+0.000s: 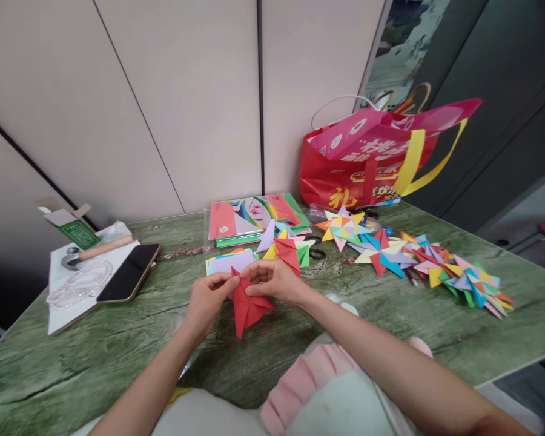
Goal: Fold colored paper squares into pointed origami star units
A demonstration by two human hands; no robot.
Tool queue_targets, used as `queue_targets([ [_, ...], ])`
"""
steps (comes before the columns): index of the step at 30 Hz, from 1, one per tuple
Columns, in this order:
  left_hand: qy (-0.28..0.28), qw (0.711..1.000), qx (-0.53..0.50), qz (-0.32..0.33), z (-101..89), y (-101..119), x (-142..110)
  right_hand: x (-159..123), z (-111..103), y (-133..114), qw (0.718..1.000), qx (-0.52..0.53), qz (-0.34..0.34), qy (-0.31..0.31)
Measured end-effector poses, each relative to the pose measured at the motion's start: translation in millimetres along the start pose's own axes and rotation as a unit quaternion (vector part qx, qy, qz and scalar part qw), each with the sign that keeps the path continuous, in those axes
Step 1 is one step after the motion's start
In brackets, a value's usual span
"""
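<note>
- From where I stand, the red paper (254, 310) is up in both hands, over the near middle of the table (122, 357).
- The left hand (208, 298) has thumb and forefinger pinched on its upper tip; the right hand (275, 280) has fingers and thumb closed on the upper right part.
- Those pinches sit close together, so uneven pulling could skew a crease or tear the tip.
- The lower points hang free; a loosened grip might let the folds spring open.
- Just beyond the fingers lie the squares (231, 262) and loose folded pieces (288, 255); a forward push could scatter them, and the scissors (317, 254) lie close behind.
- A rightward sweep of the right forearm might catch the stars (470, 281), which run toward the table's right edge.
- Leftward, green tabletop shows as far as the phone (129, 272). The packs (254, 218) and bag (363, 163) limit reach at the back.
</note>
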State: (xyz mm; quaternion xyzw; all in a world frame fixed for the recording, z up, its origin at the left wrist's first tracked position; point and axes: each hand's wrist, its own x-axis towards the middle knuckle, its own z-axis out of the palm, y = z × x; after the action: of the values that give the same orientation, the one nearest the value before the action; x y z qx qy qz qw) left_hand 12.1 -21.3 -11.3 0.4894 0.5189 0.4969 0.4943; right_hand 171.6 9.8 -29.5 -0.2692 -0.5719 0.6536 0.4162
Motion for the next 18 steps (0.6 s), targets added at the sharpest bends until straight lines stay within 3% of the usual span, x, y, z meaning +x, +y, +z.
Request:
queue_targets([
  [18,0.007,1.000,0.024,-0.001,1.4,0.7,-0.8,-1.5,2.9,-3.6,1.000,-0.019,0.007,-0.016],
])
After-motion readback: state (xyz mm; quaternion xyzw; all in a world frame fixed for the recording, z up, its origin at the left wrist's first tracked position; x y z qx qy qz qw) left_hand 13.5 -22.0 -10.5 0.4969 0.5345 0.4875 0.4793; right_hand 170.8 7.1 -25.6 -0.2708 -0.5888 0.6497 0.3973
